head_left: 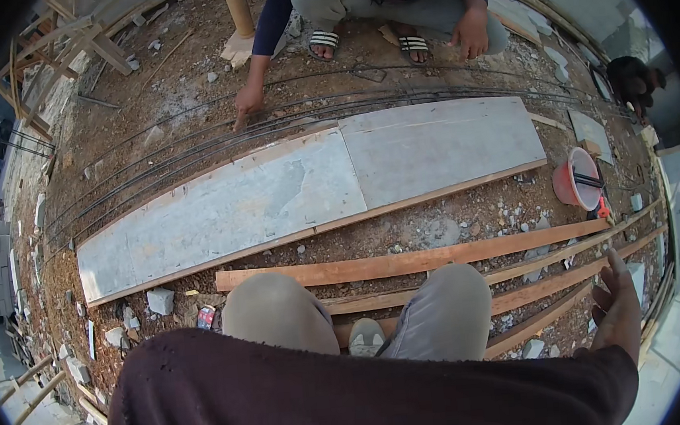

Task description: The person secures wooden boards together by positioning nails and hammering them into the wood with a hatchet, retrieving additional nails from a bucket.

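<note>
My right hand [617, 302] is raised at the right, beyond the end of my dark sleeve [370, 398]. Its fingers are apart and nothing shows in them; they are nearest to the right ends of the long wooden strips [553, 276]. My left hand does not show; the sleeve fills the lower part of the view. Ahead of my knees lies a long, grey-faced panel [275, 194] in two joined sections, with wooden edges. Behind it run several thin metal rods [191, 148]. A co-worker's hand [249, 104] reaches down with a finger extended close to these rods.
The co-worker squats opposite; their other hand [471, 30] hangs by a knee. A pink bucket [565, 183] with dark handles in it stands right of the panel. Rubble, including a pale block [160, 301], litters the soil. Scrap timber [64, 50] is stacked far left. Another person crouches far right.
</note>
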Action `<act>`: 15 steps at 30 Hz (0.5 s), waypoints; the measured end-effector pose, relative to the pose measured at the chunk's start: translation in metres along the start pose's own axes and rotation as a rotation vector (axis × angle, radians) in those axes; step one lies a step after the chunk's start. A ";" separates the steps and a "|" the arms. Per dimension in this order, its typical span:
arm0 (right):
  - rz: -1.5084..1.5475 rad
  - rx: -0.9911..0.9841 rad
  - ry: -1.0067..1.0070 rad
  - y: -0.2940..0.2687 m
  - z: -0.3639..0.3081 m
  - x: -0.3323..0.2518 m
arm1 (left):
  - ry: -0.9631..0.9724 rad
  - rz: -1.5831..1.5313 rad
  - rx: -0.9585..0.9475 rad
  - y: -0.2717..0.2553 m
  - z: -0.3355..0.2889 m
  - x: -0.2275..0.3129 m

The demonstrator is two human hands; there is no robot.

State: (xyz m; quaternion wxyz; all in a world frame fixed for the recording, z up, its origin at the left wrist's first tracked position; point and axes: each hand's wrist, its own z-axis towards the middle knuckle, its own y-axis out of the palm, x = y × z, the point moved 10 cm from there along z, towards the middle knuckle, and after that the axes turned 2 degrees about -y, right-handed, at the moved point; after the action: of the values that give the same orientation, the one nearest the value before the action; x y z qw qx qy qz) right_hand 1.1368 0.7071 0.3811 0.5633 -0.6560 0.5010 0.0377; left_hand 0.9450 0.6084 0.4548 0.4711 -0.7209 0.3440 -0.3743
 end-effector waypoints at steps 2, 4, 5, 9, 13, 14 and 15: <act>0.048 0.008 0.076 0.047 0.018 0.118 | -0.065 -0.121 0.076 0.003 -0.007 -0.012; 0.040 -0.330 -0.138 0.142 0.026 0.192 | -0.199 -0.328 0.114 0.033 0.005 -0.033; 0.049 -0.429 -0.216 0.167 0.023 0.216 | -0.306 -0.372 0.357 0.078 0.006 -0.049; 0.060 -0.624 -0.455 0.218 0.014 0.216 | -0.691 -1.061 0.631 0.168 -0.027 -0.142; -0.059 -0.479 -0.755 0.223 -0.002 0.112 | -0.718 -1.231 0.611 0.199 -0.040 -0.164; -0.200 -0.381 -0.909 0.217 -0.013 0.074 | -0.723 -1.293 0.628 0.206 -0.040 -0.167; -0.192 -0.367 -0.911 0.210 -0.017 0.050 | -0.730 -1.355 0.646 0.212 -0.041 -0.171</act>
State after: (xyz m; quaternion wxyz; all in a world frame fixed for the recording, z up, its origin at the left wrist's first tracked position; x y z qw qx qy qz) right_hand 1.0053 0.6918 0.2094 0.6011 -0.7042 0.1267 0.3559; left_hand 0.7964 0.6689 0.2305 0.4092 -0.6773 -0.4627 -0.3997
